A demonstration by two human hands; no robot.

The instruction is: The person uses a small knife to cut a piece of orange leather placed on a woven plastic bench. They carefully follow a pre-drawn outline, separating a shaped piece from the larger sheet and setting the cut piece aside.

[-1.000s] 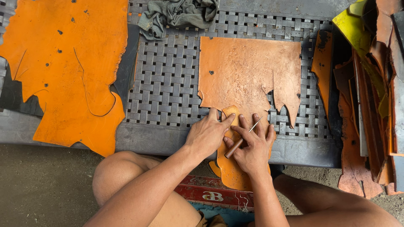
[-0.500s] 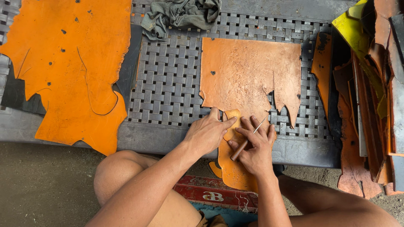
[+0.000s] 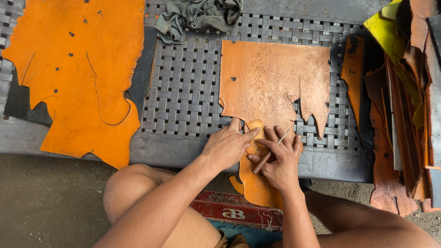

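From the head camera, looking straight down: a square-cut sheet of tan leather point(image 3: 271, 85) lies flat on the woven grey table point(image 3: 183, 92), its near edge ragged with pointed tongues hanging toward the person. Spread flat like this, it gives a firm, even surface to work on. A smaller orange leather piece point(image 3: 257, 183) lies over the sheet's near edge and hangs down past the front rim of the table toward the person's knees.

The left hand point(image 3: 227, 146) lies palm down, fingers together and stretched out, pressing the upper end of the small piece against the sheet; it grips nothing, it only pins, which seemingly keeps the piece from sliding. The right hand point(image 3: 278, 160) is closed around a thin tool with a brown wooden handle and a metal point point(image 3: 271, 150), held like a pen, the tip angled up and away at the edge of the small piece, close to the left fingertips.

Farther off, a large orange hide point(image 3: 78, 69) with small holes drapes over the table's left end, a grey-green rag point(image 3: 197, 16) sits bunched at the far edge, and leather offcuts point(image 3: 404, 115) in orange, brown and yellow are stacked at the right.
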